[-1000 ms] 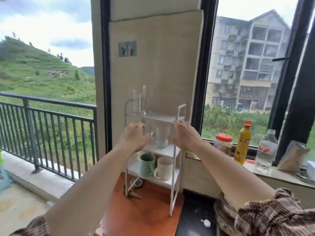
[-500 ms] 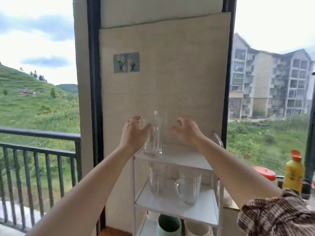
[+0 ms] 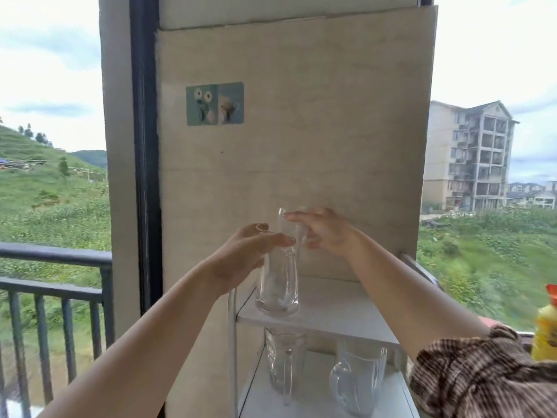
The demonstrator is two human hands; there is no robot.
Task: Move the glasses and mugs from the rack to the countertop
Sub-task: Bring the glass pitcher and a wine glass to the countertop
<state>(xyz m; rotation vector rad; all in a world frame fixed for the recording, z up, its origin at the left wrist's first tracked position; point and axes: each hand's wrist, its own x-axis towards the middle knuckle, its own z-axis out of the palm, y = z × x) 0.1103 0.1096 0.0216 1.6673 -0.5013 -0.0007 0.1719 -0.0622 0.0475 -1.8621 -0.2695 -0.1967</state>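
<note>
A white rack [image 3: 340,312] stands against the beige wall panel. On its top shelf stands a tall clear glass [image 3: 278,286], and my left hand [image 3: 250,251] is wrapped around its upper part. Just behind it, a second clear glass [image 3: 291,229] shows blurred between the fingers and thumb of my right hand [image 3: 324,233], which grips it near the rim. On the middle shelf stand another clear glass [image 3: 283,366] and a clear glass mug [image 3: 358,384] with its handle to the left. The lower shelf and the countertop are out of view.
A yellow bottle [image 3: 547,333] with a red cap shows at the right edge. A dark balcony railing [image 3: 54,260] runs along the left behind the window frame [image 3: 144,146]. A small picture sticker [image 3: 214,103] is on the wall panel.
The view has risen and moved closer to the top shelf. Both hands, held apart beside the two top glasses half a second ago, have closed onto them.
</note>
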